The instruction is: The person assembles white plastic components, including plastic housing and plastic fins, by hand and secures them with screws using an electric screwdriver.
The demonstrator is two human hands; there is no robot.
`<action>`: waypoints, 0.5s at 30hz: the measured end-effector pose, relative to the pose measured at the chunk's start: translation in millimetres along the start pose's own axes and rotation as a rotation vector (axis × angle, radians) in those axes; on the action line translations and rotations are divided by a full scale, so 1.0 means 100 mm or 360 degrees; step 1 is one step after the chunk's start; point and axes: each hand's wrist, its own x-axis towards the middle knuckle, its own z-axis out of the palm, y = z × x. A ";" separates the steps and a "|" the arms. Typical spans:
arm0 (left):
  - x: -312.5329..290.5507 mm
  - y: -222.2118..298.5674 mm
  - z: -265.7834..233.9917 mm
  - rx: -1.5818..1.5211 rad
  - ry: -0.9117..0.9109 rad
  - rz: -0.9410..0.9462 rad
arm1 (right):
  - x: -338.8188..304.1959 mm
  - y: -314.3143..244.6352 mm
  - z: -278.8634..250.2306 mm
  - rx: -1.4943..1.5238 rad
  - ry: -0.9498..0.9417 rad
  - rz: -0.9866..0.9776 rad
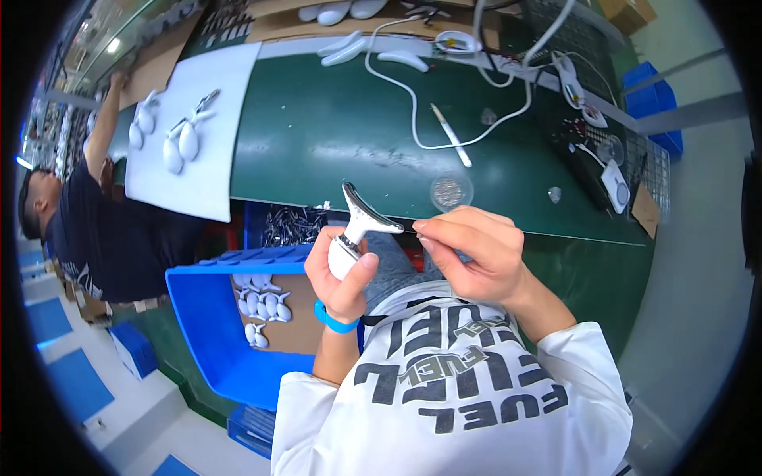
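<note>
My left hand [337, 285] is closed round the rounded white handle of a handheld massager-like device [361, 222]. The device's curved, wing-shaped head has a shiny silver face with a dark edge, and it is tilted up over the bench's near edge. My right hand [480, 250] pinches thumb and forefinger together beside the right tip of that head. What lies between those fingertips is too small to make out. Just beyond the right hand stands a round clear dish [450, 193] of tiny metal parts. Farther back on the green bench lies a slim white-handled tool [452, 139].
A blue crate [186, 317] at my left holds white devices on cardboard. More devices lie on a white sheet [214, 87]. A white cable [414, 107] loops across the bench. At far left, a person [103, 222] in dark clothing reaches over the bench. Opened device parts [615, 186] lie right.
</note>
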 end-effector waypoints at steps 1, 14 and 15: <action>0.01 0.02 0.06 0.0029 -0.0002 0.0044 | 0.01 0.01 -0.05 0.0009 0.0009 0.0007; -0.03 0.11 0.25 0.0092 -0.0008 0.0044 | -0.01 0.09 -0.23 0.0097 0.0032 0.0070; -0.03 0.11 0.26 0.0096 -0.0004 0.0049 | -0.01 0.10 -0.23 0.0111 0.0033 0.0080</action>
